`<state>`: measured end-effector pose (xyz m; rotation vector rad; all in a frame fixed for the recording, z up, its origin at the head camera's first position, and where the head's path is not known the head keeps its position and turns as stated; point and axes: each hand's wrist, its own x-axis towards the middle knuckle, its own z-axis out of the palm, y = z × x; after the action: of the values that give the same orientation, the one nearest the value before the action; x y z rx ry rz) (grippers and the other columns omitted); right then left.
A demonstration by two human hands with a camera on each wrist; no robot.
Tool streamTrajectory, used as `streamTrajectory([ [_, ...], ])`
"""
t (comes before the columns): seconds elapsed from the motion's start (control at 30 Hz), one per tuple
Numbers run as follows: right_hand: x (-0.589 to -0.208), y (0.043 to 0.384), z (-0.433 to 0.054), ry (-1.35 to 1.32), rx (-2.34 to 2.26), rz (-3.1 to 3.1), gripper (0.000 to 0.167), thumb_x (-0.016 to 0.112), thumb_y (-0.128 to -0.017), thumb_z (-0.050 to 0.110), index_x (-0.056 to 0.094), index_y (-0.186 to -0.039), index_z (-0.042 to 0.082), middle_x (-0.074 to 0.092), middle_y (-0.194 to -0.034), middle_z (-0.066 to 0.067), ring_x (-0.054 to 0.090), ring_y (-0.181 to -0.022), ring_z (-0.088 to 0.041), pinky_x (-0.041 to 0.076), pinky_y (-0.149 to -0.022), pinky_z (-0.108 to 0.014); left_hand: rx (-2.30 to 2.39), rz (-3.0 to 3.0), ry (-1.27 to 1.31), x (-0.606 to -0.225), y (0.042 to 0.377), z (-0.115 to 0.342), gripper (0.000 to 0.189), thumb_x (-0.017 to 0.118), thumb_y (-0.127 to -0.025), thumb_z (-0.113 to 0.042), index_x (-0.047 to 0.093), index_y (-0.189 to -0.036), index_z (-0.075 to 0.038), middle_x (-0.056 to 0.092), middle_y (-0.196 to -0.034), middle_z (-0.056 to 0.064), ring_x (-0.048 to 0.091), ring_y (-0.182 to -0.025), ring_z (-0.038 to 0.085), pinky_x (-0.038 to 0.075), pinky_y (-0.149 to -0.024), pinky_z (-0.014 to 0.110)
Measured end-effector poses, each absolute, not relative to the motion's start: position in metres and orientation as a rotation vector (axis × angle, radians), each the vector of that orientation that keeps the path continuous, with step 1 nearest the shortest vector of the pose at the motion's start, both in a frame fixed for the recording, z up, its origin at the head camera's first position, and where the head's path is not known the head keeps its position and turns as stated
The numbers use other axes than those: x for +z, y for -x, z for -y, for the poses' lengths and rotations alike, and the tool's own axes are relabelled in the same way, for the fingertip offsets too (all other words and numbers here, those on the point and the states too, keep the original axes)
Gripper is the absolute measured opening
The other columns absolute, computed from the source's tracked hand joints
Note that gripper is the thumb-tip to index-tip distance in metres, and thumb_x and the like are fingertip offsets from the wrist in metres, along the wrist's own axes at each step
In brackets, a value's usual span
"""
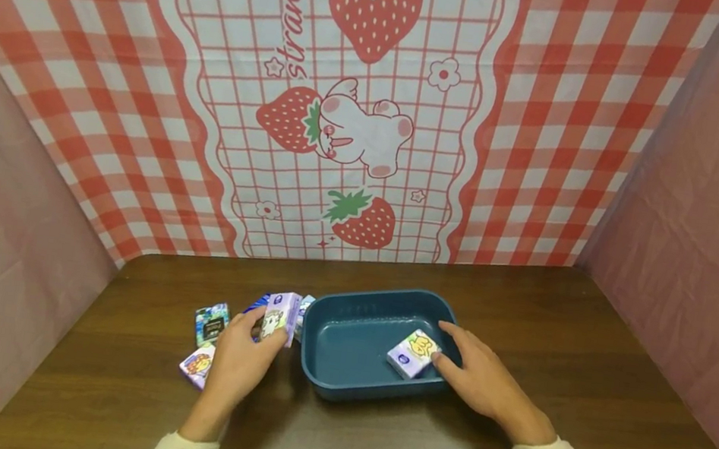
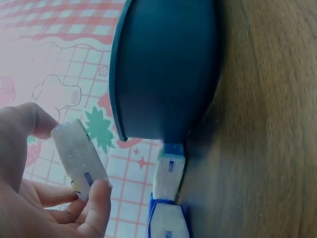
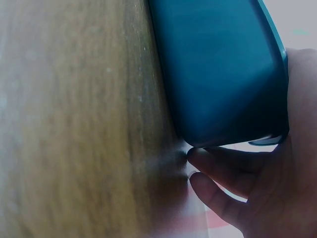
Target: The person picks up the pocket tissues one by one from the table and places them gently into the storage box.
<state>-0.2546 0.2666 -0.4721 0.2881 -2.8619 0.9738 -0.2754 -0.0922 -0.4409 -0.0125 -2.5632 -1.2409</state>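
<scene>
My left hand (image 1: 246, 357) pinches a small purple tissue pack (image 1: 280, 315) with a cartoon print, held up just left of a dark blue plastic bin (image 1: 336, 388). In the left wrist view the pack's pale side (image 2: 79, 153) faces the camera, between fingers and thumb. My right hand (image 1: 483, 372) grips the bin's right end, thumb over the rim and fingers along the outer wall. Inside the bin, toward the right, lies another purple tissue pack (image 1: 413, 353) with a yellow figure; the right thumb overlaps its edge in the head view.
Left of the bin lie a blue-green pack (image 1: 211, 323) and a purple pack (image 1: 197, 365), partly behind the left hand. Two packs with blue ends (image 2: 169, 173) stand in line against the bin's left end. A strawberry-print cloth (image 1: 357, 140) hangs behind the wooden table (image 1: 528, 302).
</scene>
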Motion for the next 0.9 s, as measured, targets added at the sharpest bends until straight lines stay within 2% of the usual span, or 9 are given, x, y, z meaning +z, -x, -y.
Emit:
streamTrajectory([
  [0.17,-0.472,0.255,-0.267,-0.292,0.953,2.854,0.063,0.06,-0.098,0.039,0.044,-0.148,0.004,0.047,-0.147,-0.024,0.044,-0.133,-0.044,0.035,-0.104,-0.066,-1.423,2.502,-0.004,-0.439,0.275,0.088,0.048,0.07,-0.088,-0.024,0.065,-0.13,-0.001,0.069,-0.111,0.013,0.066,-0.097,0.022,0.052,-0.078,0.032],
  [0.33,-0.472,0.256,-0.267,-0.291,0.949,2.855,0.063,0.06,-0.098,0.039,0.044,-0.148,0.005,0.047,-0.148,-0.023,0.045,-0.134,-0.043,0.035,-0.105,-0.066,-1.684,2.422,-0.023,-0.437,0.275,0.084,0.041,0.065,-0.093,-0.02,0.065,-0.127,0.003,0.071,-0.109,0.017,0.068,-0.083,0.02,0.055,-0.07,0.025],
  [0.5,-0.473,0.257,-0.267,-0.32,0.927,2.832,0.062,0.061,-0.097,0.038,0.047,-0.147,0.004,0.049,-0.146,-0.022,0.046,-0.133,-0.042,0.035,-0.106,-0.063,-1.689,2.425,-0.053,-0.437,0.275,0.083,0.04,0.06,-0.095,-0.021,0.065,-0.129,0.001,0.071,-0.105,0.017,0.068,-0.075,0.023,0.055,-0.07,0.028],
  [0.7,-0.474,0.258,-0.266,-0.329,0.925,2.824,0.062,0.061,-0.097,0.038,0.047,-0.146,0.003,0.05,-0.145,-0.022,0.046,-0.133,-0.042,0.035,-0.106,-0.063,-1.717,2.408,0.007,-0.436,0.278,0.077,0.038,0.059,-0.097,-0.019,0.065,-0.127,0.002,0.071,-0.106,0.018,0.069,-0.078,0.021,0.058,-0.073,0.036],
  [0.9,-0.474,0.257,-0.266,-0.312,0.949,2.831,0.062,0.061,-0.097,0.037,0.046,-0.147,0.003,0.048,-0.146,-0.023,0.045,-0.134,-0.042,0.035,-0.106,-0.064,-1.701,2.425,0.13,-0.435,0.282,0.069,0.036,0.061,-0.097,-0.017,0.065,-0.126,0.004,0.071,-0.105,0.018,0.068,-0.086,0.023,0.059,-0.072,0.036],
])
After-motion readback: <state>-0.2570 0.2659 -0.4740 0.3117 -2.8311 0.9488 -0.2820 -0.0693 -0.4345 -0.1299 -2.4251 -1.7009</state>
